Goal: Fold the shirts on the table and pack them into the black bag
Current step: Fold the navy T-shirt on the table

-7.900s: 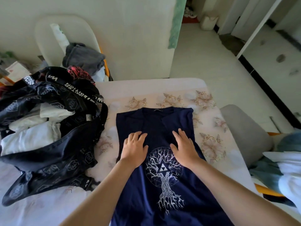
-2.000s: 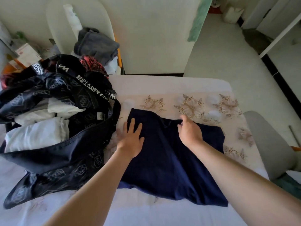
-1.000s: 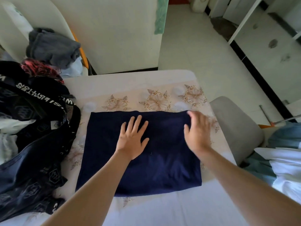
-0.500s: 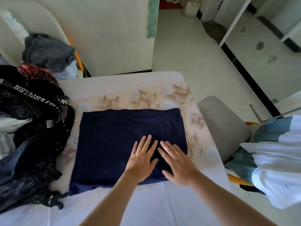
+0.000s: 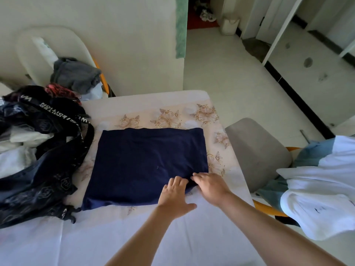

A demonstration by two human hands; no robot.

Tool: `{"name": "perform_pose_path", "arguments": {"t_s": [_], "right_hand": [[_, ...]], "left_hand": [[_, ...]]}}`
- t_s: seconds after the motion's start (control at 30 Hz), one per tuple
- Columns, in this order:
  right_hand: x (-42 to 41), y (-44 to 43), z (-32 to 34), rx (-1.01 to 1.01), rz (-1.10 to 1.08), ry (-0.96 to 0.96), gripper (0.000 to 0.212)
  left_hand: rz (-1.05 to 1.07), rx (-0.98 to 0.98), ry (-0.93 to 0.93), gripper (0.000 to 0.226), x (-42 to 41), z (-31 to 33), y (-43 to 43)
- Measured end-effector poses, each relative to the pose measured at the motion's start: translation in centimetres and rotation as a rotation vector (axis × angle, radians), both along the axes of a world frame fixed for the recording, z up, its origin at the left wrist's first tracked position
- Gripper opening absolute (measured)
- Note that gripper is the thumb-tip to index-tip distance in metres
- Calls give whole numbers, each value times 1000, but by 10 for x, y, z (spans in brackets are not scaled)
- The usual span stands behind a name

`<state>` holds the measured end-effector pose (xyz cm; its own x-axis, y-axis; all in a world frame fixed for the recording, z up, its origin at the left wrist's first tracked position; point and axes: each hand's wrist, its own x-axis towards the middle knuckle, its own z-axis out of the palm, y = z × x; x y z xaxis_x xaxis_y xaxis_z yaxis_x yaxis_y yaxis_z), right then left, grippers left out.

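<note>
A navy shirt (image 5: 146, 164), folded into a flat rectangle, lies on the table (image 5: 172, 237). Both hands are at its near right corner. My left hand (image 5: 175, 194) has its fingers curled into the shirt's near edge, with the thumb spread out on the tablecloth. My right hand (image 5: 210, 186) sits just right of it, fingers bent onto the corner of the shirt. The black bag (image 5: 44, 173) lies open on the table's left side, touching the shirt's left edge, with white folded clothes (image 5: 17, 150) inside it.
A grey chair (image 5: 257, 154) stands at the table's right edge, and white and blue garments (image 5: 322, 189) hang over an orange-framed chair further right. Behind the bag, a white chair (image 5: 53, 47) holds a grey garment (image 5: 76, 73). The cloth's floral border (image 5: 169, 118) runs beyond the shirt.
Both hands have slid back over the shirt from its middle to its near right corner, and their fingers have gone from flat to curled. The shirt itself has stayed put.
</note>
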<state>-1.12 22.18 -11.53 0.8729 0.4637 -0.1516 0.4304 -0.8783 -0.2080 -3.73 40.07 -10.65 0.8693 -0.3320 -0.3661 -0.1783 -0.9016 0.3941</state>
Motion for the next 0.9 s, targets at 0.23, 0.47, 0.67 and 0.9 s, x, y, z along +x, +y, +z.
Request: {"name": "perform_pose_path", "arguments": {"t_s": [0.23,0.47,0.67,0.9], "right_hand": [[16,-2,19,201,-31,-102,40],[69,14,11,143,-362,157,77],[128,38,24,234,-242,186,27],[154,134,50,267,172,108,41]], "left_hand": [[368,-169,-167,23,10,25,-7],[483,-147,-84,30,23,44,14],[704,-384,101,12,41,50,45],[952,-422,549,15,55,58,102]]}}
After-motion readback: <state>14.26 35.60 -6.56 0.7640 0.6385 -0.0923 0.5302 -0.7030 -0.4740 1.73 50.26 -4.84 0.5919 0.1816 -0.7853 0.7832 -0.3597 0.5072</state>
